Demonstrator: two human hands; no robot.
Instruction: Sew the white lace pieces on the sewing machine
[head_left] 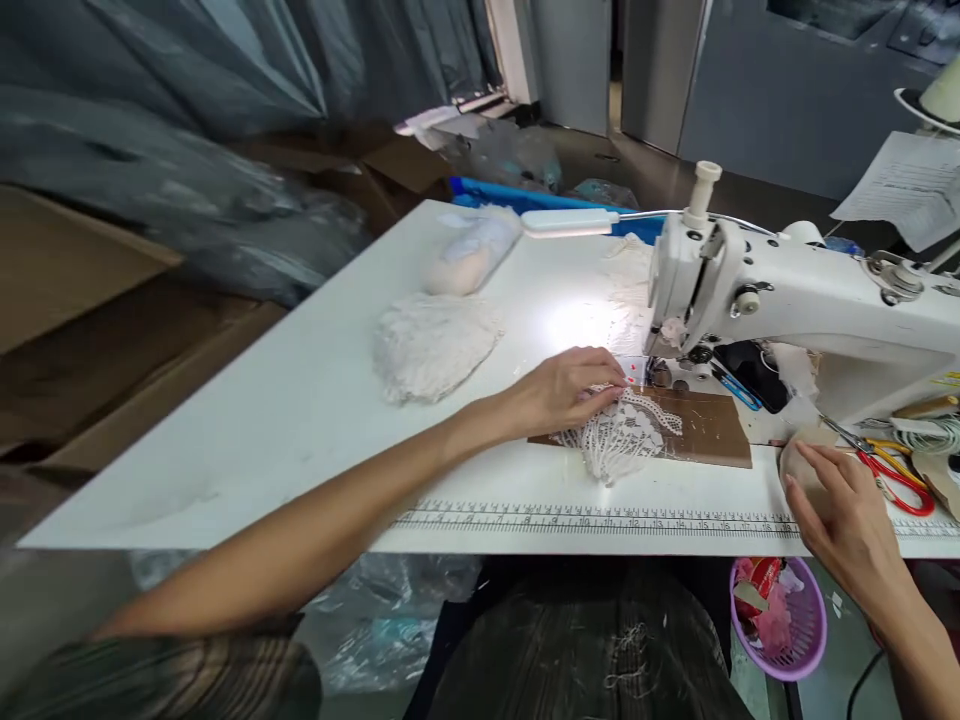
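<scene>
My left hand (574,388) lies flat, fingers stretched out, on a white lace piece (626,435) that rests on a brown card (709,428) in front of the needle of a white sewing machine (787,300). My right hand (844,515) rests near the table's front edge at the right, fingers loosely spread, beside a beige rounded piece (799,462). It holds nothing that I can see.
A heap of white lace (435,345) and a wrapped pale bundle (469,255) lie further back on the white table (300,400). Red-handled scissors (896,480) lie at the right. A ruler strip (600,518) runs along the front edge. A purple basket (787,620) stands below.
</scene>
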